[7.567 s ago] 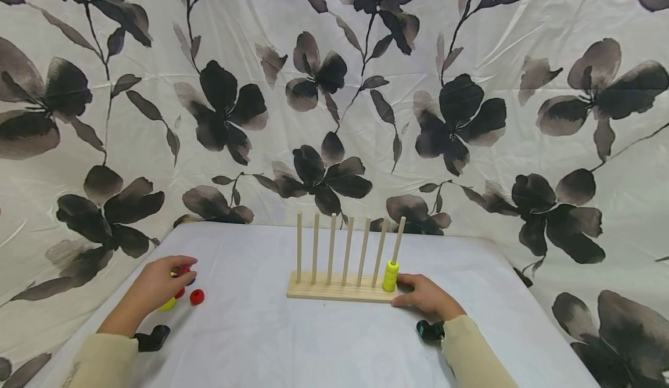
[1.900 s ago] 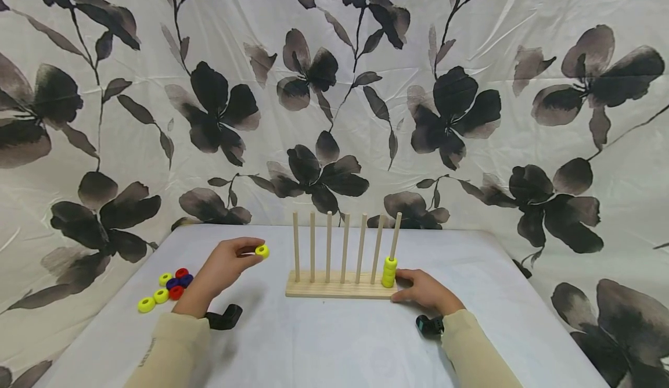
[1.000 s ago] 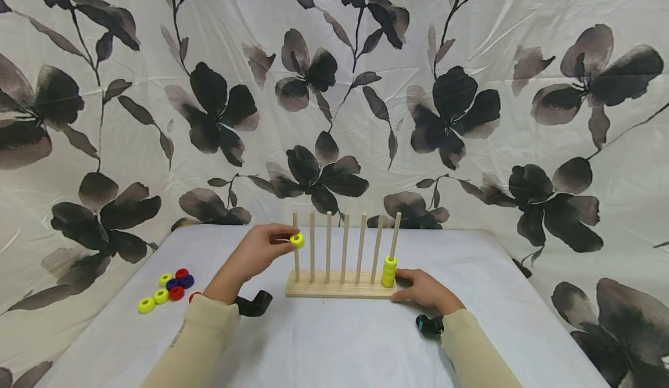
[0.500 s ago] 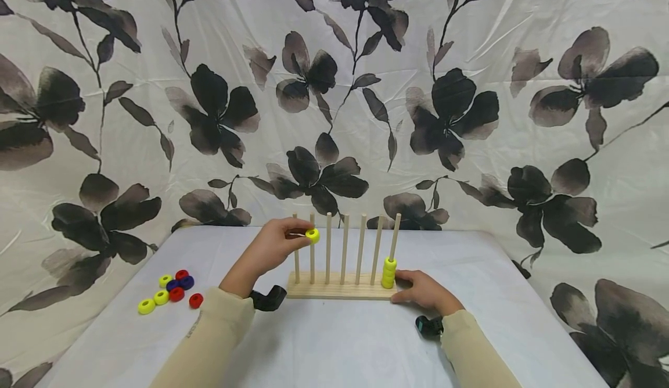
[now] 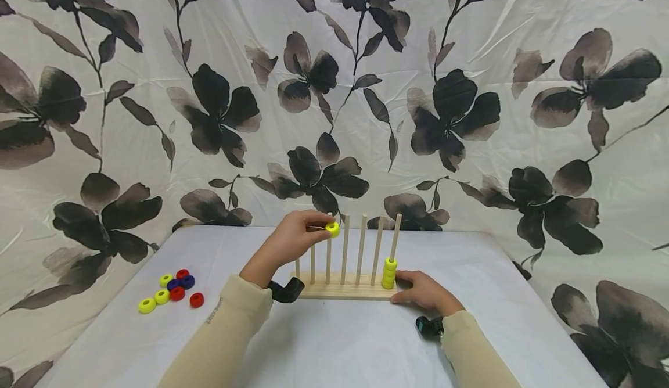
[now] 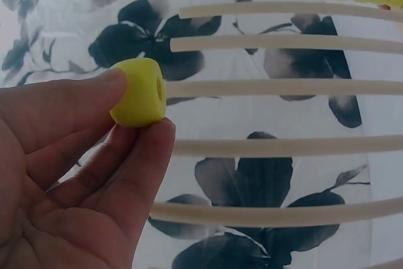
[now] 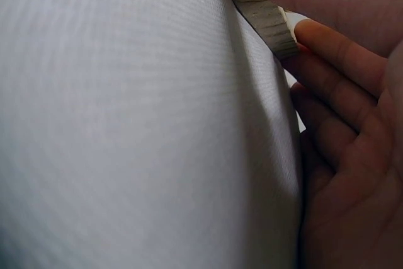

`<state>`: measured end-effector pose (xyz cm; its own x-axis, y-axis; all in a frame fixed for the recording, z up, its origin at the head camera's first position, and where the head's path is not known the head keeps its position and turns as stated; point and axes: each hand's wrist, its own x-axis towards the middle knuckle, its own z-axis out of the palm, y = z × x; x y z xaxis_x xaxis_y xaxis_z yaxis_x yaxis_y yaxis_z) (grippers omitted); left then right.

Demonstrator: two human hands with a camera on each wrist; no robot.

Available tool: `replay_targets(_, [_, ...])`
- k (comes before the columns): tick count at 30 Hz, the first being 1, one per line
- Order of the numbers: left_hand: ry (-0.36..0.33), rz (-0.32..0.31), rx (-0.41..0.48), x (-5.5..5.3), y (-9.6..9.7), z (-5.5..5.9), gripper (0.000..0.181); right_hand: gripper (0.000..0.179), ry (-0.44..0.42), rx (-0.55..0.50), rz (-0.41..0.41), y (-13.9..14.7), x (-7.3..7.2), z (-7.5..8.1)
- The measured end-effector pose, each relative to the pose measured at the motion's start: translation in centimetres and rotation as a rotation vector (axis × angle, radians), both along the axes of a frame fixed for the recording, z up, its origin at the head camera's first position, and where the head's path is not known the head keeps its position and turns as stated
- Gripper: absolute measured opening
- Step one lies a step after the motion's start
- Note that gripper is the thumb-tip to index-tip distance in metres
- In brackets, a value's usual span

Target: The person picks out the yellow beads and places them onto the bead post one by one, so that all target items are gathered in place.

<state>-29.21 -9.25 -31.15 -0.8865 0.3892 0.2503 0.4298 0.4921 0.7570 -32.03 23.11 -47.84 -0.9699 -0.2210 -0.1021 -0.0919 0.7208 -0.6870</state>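
Note:
Between thumb and fingertips, my left hand (image 5: 292,238) pinches a yellow bead (image 5: 333,229), held up at the tops of the pegs. In the left wrist view the hole of this yellow bead (image 6: 138,92) faces the peg ends. The wooden peg rack (image 5: 345,290) has a row of several upright pegs, some partly hidden behind my left hand. Yellow beads (image 5: 389,273) are stacked on its rightmost peg. My right hand (image 5: 425,293) grips the right end of the rack's base, and the right wrist view has the base end (image 7: 267,23) between thumb and fingers.
Loose yellow, red and blue beads lie on the left of the white-covered table (image 5: 355,341), with a red bead (image 5: 196,300) a little apart from the cluster. A floral cloth (image 5: 334,97) hangs behind the table.
Since picking the yellow bead from the left cluster, my left hand has carried it rightward past the first pegs, rising slightly. My right hand has stayed at the rack's end.

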Motion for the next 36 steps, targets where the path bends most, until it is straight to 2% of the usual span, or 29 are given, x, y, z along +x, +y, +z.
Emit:
replay_targets(10, [0.058, -0.043, -0.033, -0.2, 1.9, 1.1, 0.033, 0.080, 0.003, -0.004, 0.005, 0.1, 0.0, -0.2])
replay_targets(15, [0.085, -0.035, -0.045, -0.1, 3.1, 1.7, 0.033, 0.081, -0.001, -0.004, 0.005, 0.2, -0.1, -0.3])
replay_targets(23, [0.115, -0.053, -0.058, -0.2, 4.9, 2.1, 0.032, 0.081, -0.010, -0.011, 0.005, 0.1, 0.0, -0.1])
replay_targets(36, [0.209, -0.086, -0.094, -0.8, 7.7, 2.4, 0.030, 0.080, -0.024, -0.013, -0.002, 0.1, -0.1, -0.1])
